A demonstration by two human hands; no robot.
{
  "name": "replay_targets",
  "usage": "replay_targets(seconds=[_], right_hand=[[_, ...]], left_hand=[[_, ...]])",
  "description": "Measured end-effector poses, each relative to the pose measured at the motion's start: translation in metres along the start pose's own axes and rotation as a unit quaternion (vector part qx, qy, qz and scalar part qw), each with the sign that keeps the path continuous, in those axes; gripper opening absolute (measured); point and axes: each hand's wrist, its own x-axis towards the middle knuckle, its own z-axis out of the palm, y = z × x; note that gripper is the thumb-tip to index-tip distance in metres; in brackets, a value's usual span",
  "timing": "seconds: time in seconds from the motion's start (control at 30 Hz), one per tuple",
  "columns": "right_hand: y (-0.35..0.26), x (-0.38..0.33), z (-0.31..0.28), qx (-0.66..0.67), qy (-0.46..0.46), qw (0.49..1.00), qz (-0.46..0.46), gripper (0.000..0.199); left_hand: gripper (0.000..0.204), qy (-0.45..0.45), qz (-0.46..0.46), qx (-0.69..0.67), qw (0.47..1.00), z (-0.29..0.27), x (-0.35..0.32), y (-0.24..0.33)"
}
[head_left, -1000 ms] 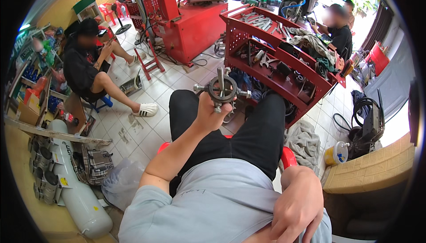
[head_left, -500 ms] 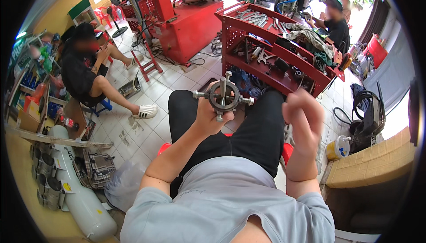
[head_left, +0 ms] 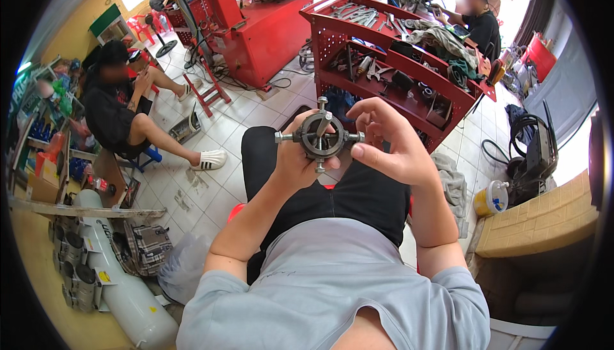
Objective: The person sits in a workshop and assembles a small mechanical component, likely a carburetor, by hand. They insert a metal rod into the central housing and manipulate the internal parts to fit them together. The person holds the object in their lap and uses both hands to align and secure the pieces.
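A dark metal ring with several bolts (head_left: 305,147) standing out around its rim is held up over my lap. A metal rod crosses the ring's opening. My left hand (head_left: 293,168) is closed around the ring's left and lower side; part of its fingers is hidden behind the metal. Close by the right-hand bolt is my right hand (head_left: 395,146), its fingers curved and spread apart. Nothing shows in it, and whether a fingertip touches the bolt I cannot tell.
Beyond my knees stands a red tool cart (head_left: 384,103) with several wrenches (head_left: 358,13) and rags (head_left: 435,38). A person (head_left: 118,116) sits at left, and another person (head_left: 480,23) is far right. A white cylinder (head_left: 125,286) lies at lower left. A bucket (head_left: 491,198) stands at right.
My right hand has come from the right, blurred with its fingers drawn together, to beside the ring with fingers spread. My left hand keeps hold of the ring.
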Motion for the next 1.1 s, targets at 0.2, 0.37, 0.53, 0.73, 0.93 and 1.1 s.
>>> replay_targets(seconds=[0.2,0.37,0.53,0.73,0.93,1.1], right_hand=[[0.008,0.003,0.013,-0.008,0.039,0.997,-0.072,0.030],[0.007,0.003,0.008,0.080,0.004,0.997,0.009,0.018],[0.001,0.003,0.017,0.050,0.037,0.997,-0.042,0.018],[0.013,0.002,0.010,0.086,0.003,0.996,0.007,0.027],[-0.001,0.004,0.017,0.091,0.061,0.993,-0.051,0.021],[0.010,0.002,0.009,0.065,0.003,0.998,-0.023,0.033]], left_hand=[[0.065,0.009,-0.034,-0.005,0.999,-0.004,-0.004,-0.003],[0.064,0.011,-0.027,0.009,1.000,-0.010,-0.001,-0.005],[0.064,0.025,-0.046,-0.013,0.999,-0.012,-0.005,-0.009],[0.065,0.021,-0.028,0.023,0.999,-0.013,-0.002,-0.005],[0.066,0.030,-0.035,0.010,0.999,-0.013,-0.001,-0.003],[0.067,0.020,-0.046,0.001,0.999,-0.013,-0.006,-0.011]])
